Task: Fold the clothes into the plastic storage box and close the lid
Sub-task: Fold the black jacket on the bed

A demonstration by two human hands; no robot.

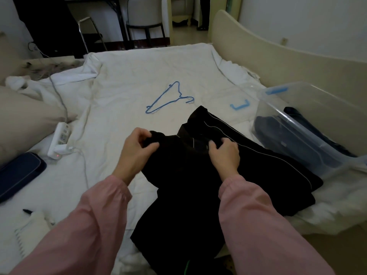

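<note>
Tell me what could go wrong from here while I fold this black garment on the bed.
1. The black garment is bunched between the left grip and the right grip, so a fold made now may come out crooked.
2. Its near end seems to hang off the bed and could drag it down.
3. The storage box already holds dark clothes, so a bulky fold might stop the lid closing.

Single head view: the wide-angle camera is riding on the person's head, facing forward and down across the bed [129, 80] toward its far end. It is looking from close above at the left hand [137, 153] and right hand [225, 155] on the black garment [188, 175], low in the frame.
</note>
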